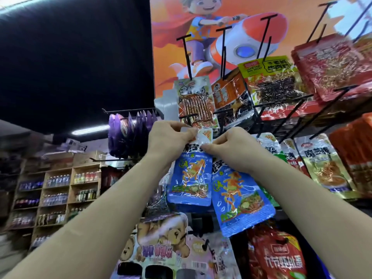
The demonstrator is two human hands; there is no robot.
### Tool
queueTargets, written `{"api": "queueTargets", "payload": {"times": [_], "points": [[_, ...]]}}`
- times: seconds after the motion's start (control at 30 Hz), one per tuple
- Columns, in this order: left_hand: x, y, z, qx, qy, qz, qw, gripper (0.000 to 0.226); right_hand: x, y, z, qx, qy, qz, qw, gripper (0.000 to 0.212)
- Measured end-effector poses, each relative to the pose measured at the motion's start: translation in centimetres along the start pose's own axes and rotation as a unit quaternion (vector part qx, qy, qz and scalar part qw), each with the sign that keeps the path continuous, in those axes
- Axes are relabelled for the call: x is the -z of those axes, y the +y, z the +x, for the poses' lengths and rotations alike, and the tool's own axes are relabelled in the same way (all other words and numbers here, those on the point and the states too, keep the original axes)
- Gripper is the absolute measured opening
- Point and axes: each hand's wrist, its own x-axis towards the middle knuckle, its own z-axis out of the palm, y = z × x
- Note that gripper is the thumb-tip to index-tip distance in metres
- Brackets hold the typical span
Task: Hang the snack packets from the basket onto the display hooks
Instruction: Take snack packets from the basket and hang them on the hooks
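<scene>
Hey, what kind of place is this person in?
Probably a snack shop or small grocery: packets hang from display hooks, and shelves of bottles stand in the background.

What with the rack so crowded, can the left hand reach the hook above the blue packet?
Probably yes: the left hand sits just below the hook, nothing between, though it pinches the blue packet.

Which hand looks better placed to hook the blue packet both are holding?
Left, probably: the left hand pinches the blue packet at its top edge just below the hook, while the right hand pinches lower and off to the side.
</scene>
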Motion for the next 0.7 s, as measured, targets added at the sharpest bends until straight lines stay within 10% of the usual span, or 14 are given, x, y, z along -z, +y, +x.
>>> {"api": "queueTargets", "payload": {"times": [0.47, 0.7], "points": [[1.1, -0.7, 1.8, 0.082, -0.057, -0.025, 0.995, 0.007, 0.5, -0.5, 1.8, -0.019, -0.034, -0.092, 0.995, 0.047], [0.8, -0.7, 0.9, -0.012, -0.043, -0.008, 0.999, 0.010, 1.4, -0.9, 2.5, -0.046, -0.061, -0.098, 0.992, 0.046]]}}
